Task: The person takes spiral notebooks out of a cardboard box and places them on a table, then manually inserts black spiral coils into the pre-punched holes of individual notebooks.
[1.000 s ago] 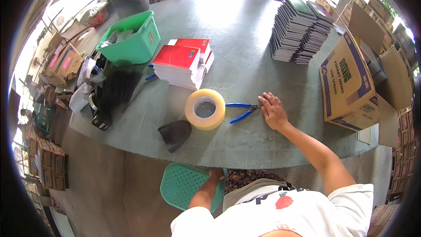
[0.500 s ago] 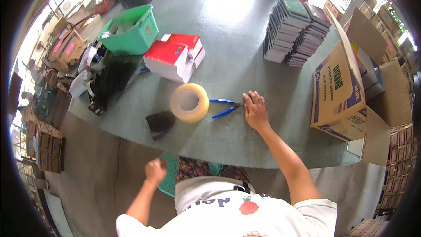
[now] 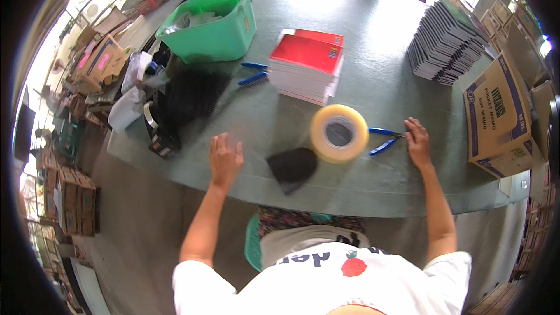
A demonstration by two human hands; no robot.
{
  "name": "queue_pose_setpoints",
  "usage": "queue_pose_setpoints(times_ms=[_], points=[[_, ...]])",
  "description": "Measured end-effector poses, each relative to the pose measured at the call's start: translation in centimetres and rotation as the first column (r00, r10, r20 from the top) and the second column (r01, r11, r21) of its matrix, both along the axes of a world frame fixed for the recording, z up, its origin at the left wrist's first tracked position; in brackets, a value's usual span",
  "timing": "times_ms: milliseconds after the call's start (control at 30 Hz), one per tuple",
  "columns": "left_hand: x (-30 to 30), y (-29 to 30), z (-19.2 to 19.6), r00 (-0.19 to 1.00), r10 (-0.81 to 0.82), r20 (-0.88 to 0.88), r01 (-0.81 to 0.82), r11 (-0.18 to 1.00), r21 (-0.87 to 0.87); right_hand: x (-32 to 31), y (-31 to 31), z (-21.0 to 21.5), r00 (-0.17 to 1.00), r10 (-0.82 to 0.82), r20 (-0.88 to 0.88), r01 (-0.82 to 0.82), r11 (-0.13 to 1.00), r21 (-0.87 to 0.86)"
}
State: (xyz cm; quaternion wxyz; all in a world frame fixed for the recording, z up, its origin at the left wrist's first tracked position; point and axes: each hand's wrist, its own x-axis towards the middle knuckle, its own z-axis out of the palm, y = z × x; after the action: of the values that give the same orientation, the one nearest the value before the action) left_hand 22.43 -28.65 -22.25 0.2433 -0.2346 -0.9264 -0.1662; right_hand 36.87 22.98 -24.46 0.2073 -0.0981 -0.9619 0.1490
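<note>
Blue pliers lie on the surface at nine o'clock from the right hand, whose grip, like that of the left hand, looks loose and empty, so this seems a resting step, and grabbing would need a tighter squeeze.

On the desk, a tape roll lies left of pliers. Behind it, notebooks stand right of a tub.
</note>
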Motion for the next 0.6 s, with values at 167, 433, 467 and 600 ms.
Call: queue_pose_setpoints(times_ms=[167, 433, 467, 600], points=[[-5.5, -3.7, -0.4, 0.997, 0.021, -0.071, -0.023, 0.999, -0.034, -7.0, -6.9, 8.8, 0.932, -0.185, -0.312, 0.053, 0.92, -0.388], [-7.2, -7.3, -1.8, 0.988, -0.069, 0.137, 0.047, 0.987, 0.155, -13.8, -22.7, 18.9, 0.863, 0.41, -0.296, -0.318, 0.895, 0.313], [-6.7, -7.6, -1.5, 0.984, -0.074, 0.162, 0.046, 0.985, 0.169, -12.0, -22.2, 18.4, 0.891, 0.38, -0.248, -0.316, 0.912, 0.26], [-4.0, -5.3, 0.5, 0.888, -0.448, 0.107, 0.376, 0.839, 0.393, -6.4, -22.9, 13.8, 0.925, 0.234, 0.3, -0.322, 0.902, 0.288]])
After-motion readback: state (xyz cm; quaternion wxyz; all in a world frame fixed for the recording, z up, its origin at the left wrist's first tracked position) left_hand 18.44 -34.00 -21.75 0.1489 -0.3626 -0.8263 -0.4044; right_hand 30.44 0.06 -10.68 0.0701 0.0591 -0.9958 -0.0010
